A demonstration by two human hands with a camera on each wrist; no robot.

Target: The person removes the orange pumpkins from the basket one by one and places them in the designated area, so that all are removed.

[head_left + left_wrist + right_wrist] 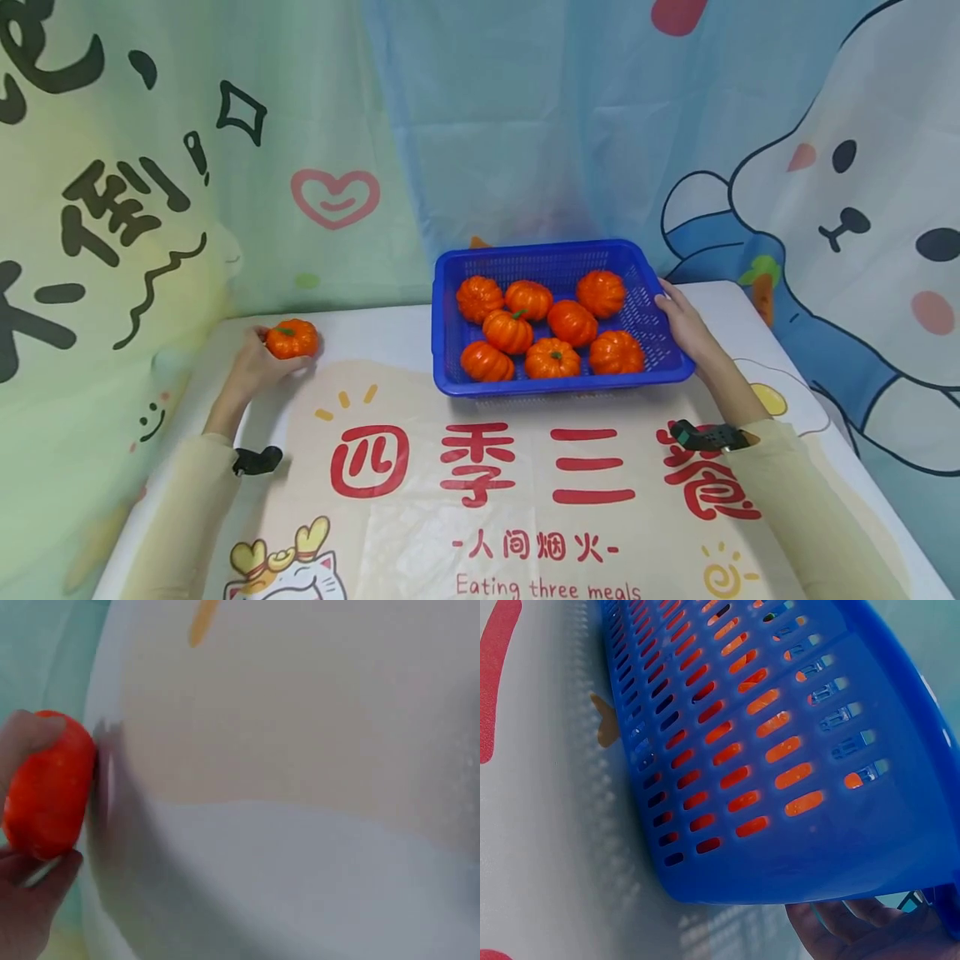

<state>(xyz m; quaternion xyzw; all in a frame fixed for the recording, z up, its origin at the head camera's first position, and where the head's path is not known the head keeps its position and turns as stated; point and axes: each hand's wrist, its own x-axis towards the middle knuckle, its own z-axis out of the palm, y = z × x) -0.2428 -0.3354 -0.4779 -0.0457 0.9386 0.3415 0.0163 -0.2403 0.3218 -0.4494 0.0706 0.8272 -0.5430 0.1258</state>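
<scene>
My left hand (257, 367) grips a small orange pumpkin (294, 338) with a green stem, at the table's far left. In the left wrist view the thumb and fingers pinch the pumpkin (52, 791) from opposite sides, close to the table surface. My right hand (686, 325) holds the right end of a blue plastic basket (558, 384) with slotted walls. Several orange pumpkins (572, 323) lie inside it. From the right wrist view, curled fingers (840, 921) show at the basket's end, and orange shows through the slots. Whether the basket's base touches the table is unclear.
A printed cloth (405, 533) with red characters and a cartoon cat (288, 571) covers the table. Behind the table and along its left side hangs a printed curtain (495, 125), close behind the basket. The pumpkin and basket stand well apart.
</scene>
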